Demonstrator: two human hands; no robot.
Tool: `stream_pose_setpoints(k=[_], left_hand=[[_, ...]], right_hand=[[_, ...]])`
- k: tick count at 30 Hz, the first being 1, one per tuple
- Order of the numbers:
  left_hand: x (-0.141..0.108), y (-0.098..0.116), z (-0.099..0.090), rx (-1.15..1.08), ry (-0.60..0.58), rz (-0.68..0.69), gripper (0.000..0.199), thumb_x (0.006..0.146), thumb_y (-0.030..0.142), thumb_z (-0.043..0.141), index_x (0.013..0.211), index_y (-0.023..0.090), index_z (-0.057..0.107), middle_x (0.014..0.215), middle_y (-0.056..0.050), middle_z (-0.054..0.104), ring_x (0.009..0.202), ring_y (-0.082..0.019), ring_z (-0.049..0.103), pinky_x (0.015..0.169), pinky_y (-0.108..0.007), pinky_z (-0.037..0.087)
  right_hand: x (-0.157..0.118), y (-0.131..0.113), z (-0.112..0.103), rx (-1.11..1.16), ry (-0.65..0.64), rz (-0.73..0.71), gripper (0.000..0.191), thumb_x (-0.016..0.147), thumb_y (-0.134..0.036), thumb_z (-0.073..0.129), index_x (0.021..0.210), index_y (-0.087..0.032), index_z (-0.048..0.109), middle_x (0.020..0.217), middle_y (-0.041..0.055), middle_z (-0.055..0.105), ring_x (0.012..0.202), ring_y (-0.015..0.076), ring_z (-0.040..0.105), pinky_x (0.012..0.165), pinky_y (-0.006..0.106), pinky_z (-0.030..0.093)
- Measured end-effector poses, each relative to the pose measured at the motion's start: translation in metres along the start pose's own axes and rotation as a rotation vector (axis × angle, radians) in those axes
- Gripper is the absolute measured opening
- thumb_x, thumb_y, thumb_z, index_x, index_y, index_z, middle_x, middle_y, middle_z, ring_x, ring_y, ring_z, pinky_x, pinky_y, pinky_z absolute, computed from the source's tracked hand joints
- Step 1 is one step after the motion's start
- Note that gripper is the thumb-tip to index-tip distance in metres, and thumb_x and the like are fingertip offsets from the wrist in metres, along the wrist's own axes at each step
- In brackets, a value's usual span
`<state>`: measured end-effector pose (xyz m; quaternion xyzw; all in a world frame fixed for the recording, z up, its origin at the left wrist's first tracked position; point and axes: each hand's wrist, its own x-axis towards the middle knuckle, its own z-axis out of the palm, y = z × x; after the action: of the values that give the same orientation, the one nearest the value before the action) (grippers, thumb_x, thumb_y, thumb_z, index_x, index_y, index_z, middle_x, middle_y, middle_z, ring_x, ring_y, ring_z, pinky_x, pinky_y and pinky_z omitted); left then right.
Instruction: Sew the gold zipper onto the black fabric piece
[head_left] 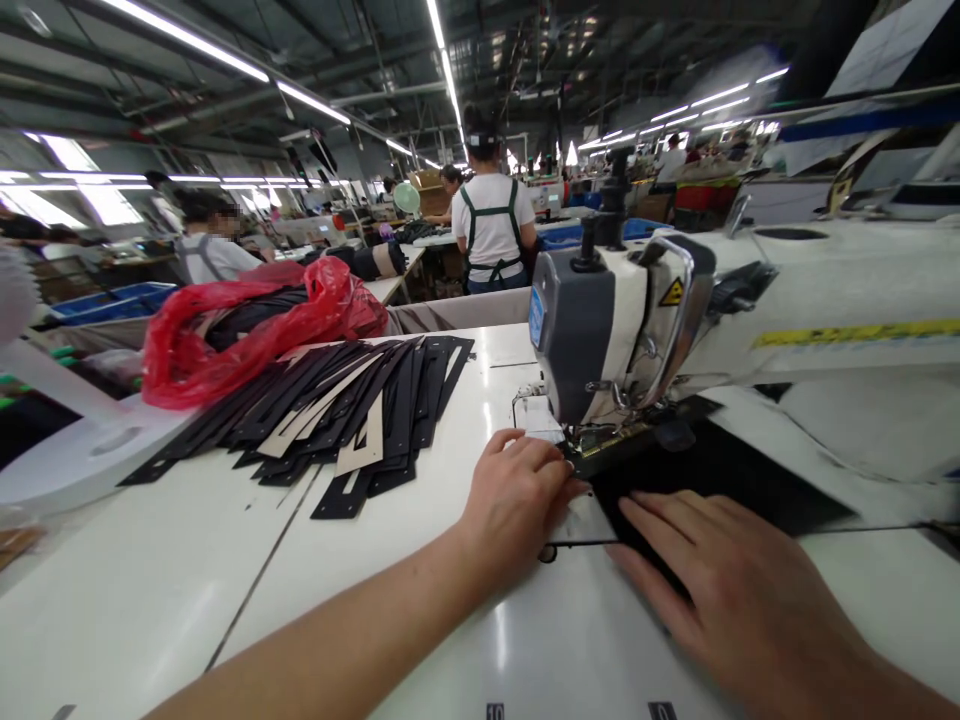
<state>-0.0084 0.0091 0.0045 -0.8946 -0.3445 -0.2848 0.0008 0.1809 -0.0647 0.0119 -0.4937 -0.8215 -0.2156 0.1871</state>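
A sewing machine (581, 330) stands on the white table, its needle area over the edge of a black fabric piece (739, 475). Close by the needle, on the left, is my left hand (517, 495), its fingers bent together at the fabric's edge; what lies under the fingertips is hidden. My right hand (720, 570) rests on the near part of the black fabric, fingers stretched out and the thumb apart. To the left lies a fanned heap of black strips (375, 400), with a few beige ones among them.
Behind the strips is a red plastic bag (202, 350) with dark pieces inside. A white fan (90, 430) stands at the left edge. Beyond the table, a person in a white shirt (491, 220) faces away; other people sit farther back.
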Motion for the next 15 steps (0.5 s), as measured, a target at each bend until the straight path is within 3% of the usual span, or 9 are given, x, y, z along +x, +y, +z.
stream_pose_setpoints(k=[4, 12, 15], left_hand=[[0.000, 0.002, 0.004, -0.023, -0.010, 0.017, 0.016, 0.091, 0.028, 0.052, 0.093, 0.019, 0.065, 0.091, -0.002, 0.067, 0.085, -0.018, 0.061, 0.081, -0.037, 0.040], [-0.001, 0.010, 0.007, 0.057, -0.037, 0.020, 0.014, 0.091, 0.020, 0.051, 0.100, 0.017, 0.061, 0.102, -0.006, 0.064, 0.092, -0.021, 0.059, 0.084, -0.040, 0.042], [0.000, 0.011, 0.007, 0.040, -0.040, 0.026, 0.014, 0.090, 0.018, 0.051, 0.101, 0.016, 0.060, 0.102, -0.006, 0.064, 0.093, -0.021, 0.059, 0.087, -0.041, 0.042]], right_hand=[[-0.019, -0.006, -0.007, -0.062, 0.042, -0.109, 0.043, 0.088, -0.037, 0.041, 0.111, -0.007, 0.062, 0.120, 0.0159, 0.058, 0.108, 0.0280, 0.056, 0.083, 0.042, 0.049], [-0.022, -0.006, 0.001, -0.152, 0.070, -0.176, 0.044, 0.083, -0.036, 0.047, 0.113, -0.006, 0.060, 0.123, 0.0172, 0.056, 0.110, 0.0276, 0.055, 0.081, 0.039, 0.052], [-0.030, 0.005, -0.004, -0.060, 0.075, -0.169, 0.043, 0.084, -0.037, 0.048, 0.118, -0.012, 0.059, 0.124, 0.0122, 0.056, 0.111, 0.0251, 0.055, 0.084, 0.036, 0.051]])
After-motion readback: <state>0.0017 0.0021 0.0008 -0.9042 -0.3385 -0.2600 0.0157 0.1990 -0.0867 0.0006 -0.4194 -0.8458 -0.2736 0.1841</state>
